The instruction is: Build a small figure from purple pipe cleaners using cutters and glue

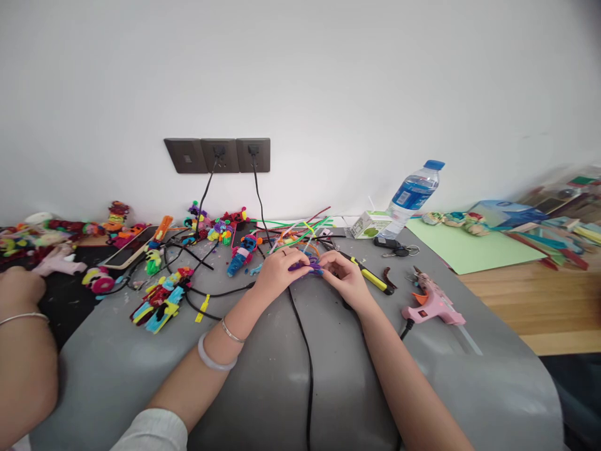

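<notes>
Between my two hands, over the middle of the grey mat, is a purple pipe cleaner (310,267) with bends in it. My left hand (282,270) pinches it from one side, palm down. On the other side, the fingertips of my right hand (342,275) close on it too; its exact shape is partly hidden by the fingers. Just behind them lies a loose bundle of coloured pipe cleaners (300,230). A blue pipe-cleaner figure (243,254) lies left of my left hand, and a yellow-and-black tool handle (373,275) is beside my right hand.
A pink glue gun (434,304) lies at right, near keys (399,250), a drink carton (370,224) and a tilted water bottle (413,194). Pipe-cleaner figures (162,299), a phone (129,247) and black cords (303,351) spread about. A co-worker's arm (25,363) enters at left.
</notes>
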`<act>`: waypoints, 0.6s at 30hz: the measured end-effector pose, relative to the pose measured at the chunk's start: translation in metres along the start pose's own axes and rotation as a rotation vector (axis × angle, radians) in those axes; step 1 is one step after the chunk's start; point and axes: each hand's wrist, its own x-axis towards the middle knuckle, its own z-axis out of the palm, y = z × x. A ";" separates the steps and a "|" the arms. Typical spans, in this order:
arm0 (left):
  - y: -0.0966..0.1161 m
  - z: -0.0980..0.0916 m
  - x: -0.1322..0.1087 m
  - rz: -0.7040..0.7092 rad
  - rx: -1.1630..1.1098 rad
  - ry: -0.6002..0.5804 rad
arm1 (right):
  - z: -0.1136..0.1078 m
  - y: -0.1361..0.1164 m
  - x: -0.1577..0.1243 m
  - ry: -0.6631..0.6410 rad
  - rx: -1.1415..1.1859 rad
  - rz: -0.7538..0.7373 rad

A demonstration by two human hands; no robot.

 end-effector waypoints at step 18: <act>0.000 -0.001 0.000 -0.080 0.029 -0.029 | -0.002 -0.001 0.000 0.143 0.005 0.057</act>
